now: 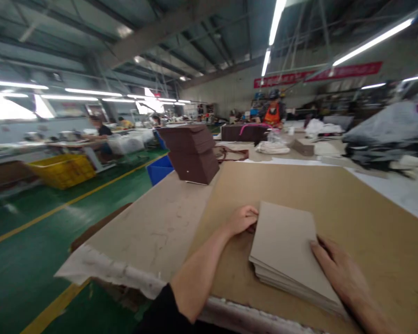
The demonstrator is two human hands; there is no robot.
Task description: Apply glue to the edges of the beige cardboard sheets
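Observation:
A stack of grey-beige cardboard sheets [285,236] lies on the brown board covering the table in front of me, its sheets slightly fanned out at the near left corner. My left hand [243,220] grips the stack's far left edge, with curled fingers partly hidden against its side. On the opposite side, my right hand [337,264] holds the right edge, thumb along the top sheet and the other fingers mostly out of sight. Both hands press the stack from its two sides.
A tall pile of dark brown pieces [195,155] stands on the table's far left part, beside a blue bin [159,170]. Farther off are a yellow crate [62,170], a person in an orange vest [272,113] and a seated person [101,132]. Plastic-covered material [390,127] is heaped at right.

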